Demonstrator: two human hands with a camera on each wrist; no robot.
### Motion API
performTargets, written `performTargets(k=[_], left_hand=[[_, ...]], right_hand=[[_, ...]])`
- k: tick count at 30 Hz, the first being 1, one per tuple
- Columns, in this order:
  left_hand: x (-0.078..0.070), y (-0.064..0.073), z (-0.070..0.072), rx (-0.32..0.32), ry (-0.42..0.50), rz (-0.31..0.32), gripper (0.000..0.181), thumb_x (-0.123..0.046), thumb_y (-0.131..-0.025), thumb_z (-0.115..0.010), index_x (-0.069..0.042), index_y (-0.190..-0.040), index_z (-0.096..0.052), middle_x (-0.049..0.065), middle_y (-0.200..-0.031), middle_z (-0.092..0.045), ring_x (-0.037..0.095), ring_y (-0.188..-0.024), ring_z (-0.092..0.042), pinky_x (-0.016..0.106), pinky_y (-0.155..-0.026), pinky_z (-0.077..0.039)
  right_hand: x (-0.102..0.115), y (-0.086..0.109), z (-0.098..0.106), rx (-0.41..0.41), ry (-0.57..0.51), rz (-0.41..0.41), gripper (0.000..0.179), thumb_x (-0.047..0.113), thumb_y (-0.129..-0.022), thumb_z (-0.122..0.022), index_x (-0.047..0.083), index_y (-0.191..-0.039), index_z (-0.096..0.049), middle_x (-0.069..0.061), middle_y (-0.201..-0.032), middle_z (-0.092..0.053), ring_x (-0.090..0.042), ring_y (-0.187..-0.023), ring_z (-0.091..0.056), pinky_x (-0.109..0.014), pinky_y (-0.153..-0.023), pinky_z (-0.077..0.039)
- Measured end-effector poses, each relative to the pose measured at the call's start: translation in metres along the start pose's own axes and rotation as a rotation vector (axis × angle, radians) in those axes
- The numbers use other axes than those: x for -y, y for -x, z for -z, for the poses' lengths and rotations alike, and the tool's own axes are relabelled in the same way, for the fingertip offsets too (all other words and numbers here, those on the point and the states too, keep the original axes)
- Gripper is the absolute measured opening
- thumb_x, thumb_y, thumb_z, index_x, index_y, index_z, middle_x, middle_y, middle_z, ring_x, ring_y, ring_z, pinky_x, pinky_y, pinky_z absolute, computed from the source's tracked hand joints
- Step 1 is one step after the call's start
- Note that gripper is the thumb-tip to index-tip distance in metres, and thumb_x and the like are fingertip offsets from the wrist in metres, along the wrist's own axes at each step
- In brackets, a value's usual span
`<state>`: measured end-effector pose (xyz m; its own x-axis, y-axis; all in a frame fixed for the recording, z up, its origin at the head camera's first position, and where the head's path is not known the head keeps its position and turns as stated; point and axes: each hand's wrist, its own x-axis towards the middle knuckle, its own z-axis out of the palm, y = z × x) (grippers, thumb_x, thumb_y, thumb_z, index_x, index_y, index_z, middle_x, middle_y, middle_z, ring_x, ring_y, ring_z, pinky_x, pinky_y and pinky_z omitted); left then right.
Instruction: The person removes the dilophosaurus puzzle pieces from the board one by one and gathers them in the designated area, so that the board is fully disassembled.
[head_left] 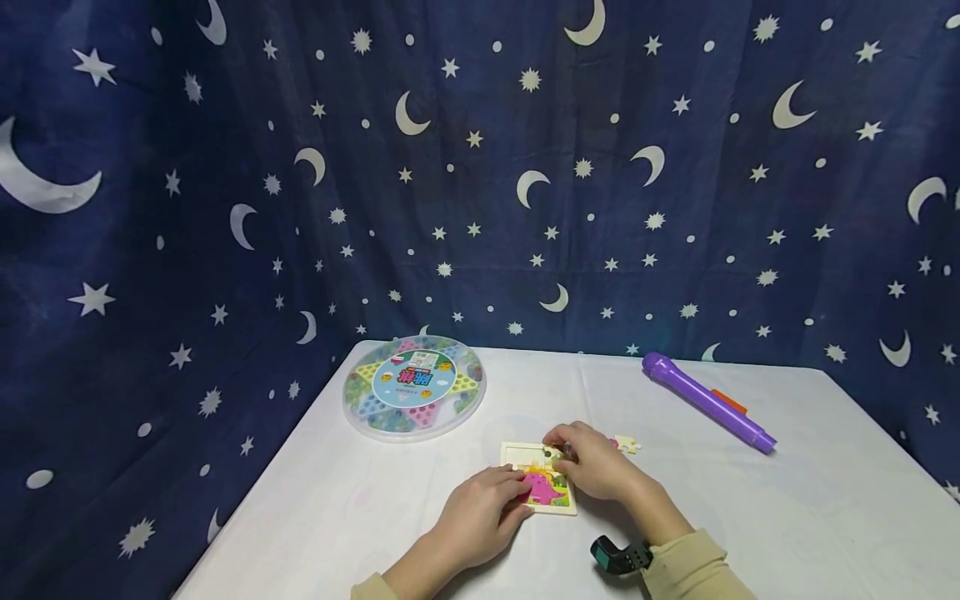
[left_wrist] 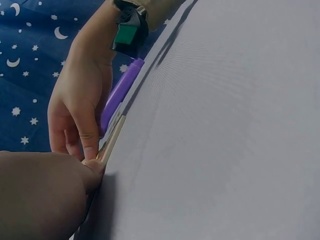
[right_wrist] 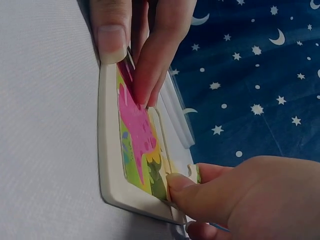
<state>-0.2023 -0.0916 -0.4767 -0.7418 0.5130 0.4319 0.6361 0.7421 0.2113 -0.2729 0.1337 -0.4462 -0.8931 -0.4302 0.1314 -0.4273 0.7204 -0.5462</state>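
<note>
A small jigsaw board with a cream rim lies flat on the table, showing a pink dinosaur on a green and yellow picture. The far part of the tray is bare. My left hand holds the board's left side, thumb at the near rim and fingertips on the picture. My right hand is over the far right corner. In the right wrist view, its thumb and fingers pinch a jigsaw piece at the picture's edge; the fingers partly cover it. Another loose piece lies behind the right hand.
A round clear-lidded board game rests at the table's back left. Toward the back right lies a purple microphone-shaped tube with an orange part. A black wrist device is on the right wrist. A starry curtain hangs behind the white table.
</note>
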Motion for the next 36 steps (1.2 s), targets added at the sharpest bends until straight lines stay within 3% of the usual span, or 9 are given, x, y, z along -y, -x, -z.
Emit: performTargets(k=[8, 15, 20, 30, 36], left_hand=[[0.001, 0.000, -0.001, -0.008, -0.008, -0.008, 0.032, -0.033, -0.096, -0.072, -0.013, -0.122, -0.076, -0.001, -0.124, -0.071, 0.017, -0.121, -0.063, 0.036, -0.104, -0.049], [0.001, 0.000, -0.001, -0.005, -0.005, -0.013, 0.032, -0.032, -0.096, -0.072, -0.013, -0.122, -0.075, -0.001, -0.125, -0.071, 0.017, -0.122, -0.063, 0.035, -0.105, -0.048], [0.001, 0.000, -0.001, -0.008, -0.004, -0.014, 0.032, -0.032, -0.096, -0.072, -0.013, -0.121, -0.076, -0.001, -0.125, -0.071, 0.017, -0.122, -0.063, 0.036, -0.105, -0.048], [0.002, 0.000, -0.002, 0.005, -0.001, -0.005, 0.032, -0.034, -0.097, -0.071, -0.014, -0.122, -0.075, -0.002, -0.125, -0.071, 0.017, -0.123, -0.063, 0.036, -0.105, -0.048], [0.002, 0.001, -0.002, -0.015, -0.006, -0.010, 0.032, -0.033, -0.097, -0.072, -0.013, -0.121, -0.076, -0.002, -0.124, -0.071, 0.016, -0.121, -0.063, 0.035, -0.106, -0.048]], right_hand=[[0.002, -0.002, 0.001, 0.000, 0.024, -0.016, 0.028, 0.005, -0.089, -0.079, 0.020, -0.109, -0.066, 0.004, -0.098, -0.066, -0.013, -0.084, -0.058, -0.044, -0.083, -0.052], [0.000, -0.003, 0.003, 0.003, 0.039, 0.014, 0.018, 0.009, -0.087, -0.081, 0.019, -0.095, -0.068, 0.009, -0.080, -0.057, -0.013, -0.073, -0.051, -0.036, -0.069, -0.044], [-0.001, -0.001, 0.007, 0.020, 0.043, 0.049, 0.022, 0.013, -0.086, -0.082, 0.022, -0.086, -0.062, 0.009, -0.071, -0.053, -0.012, -0.066, -0.049, -0.032, -0.061, -0.041], [-0.002, 0.000, 0.009, 0.023, 0.010, 0.019, 0.016, 0.013, -0.090, -0.078, 0.022, -0.091, -0.064, 0.010, -0.072, -0.059, -0.013, -0.066, -0.052, -0.034, -0.061, -0.043], [-0.009, -0.001, 0.011, -0.029, -0.037, -0.010, 0.004, 0.016, -0.096, -0.072, 0.019, -0.096, -0.069, 0.009, -0.074, -0.057, -0.013, -0.069, -0.051, -0.034, -0.065, -0.043]])
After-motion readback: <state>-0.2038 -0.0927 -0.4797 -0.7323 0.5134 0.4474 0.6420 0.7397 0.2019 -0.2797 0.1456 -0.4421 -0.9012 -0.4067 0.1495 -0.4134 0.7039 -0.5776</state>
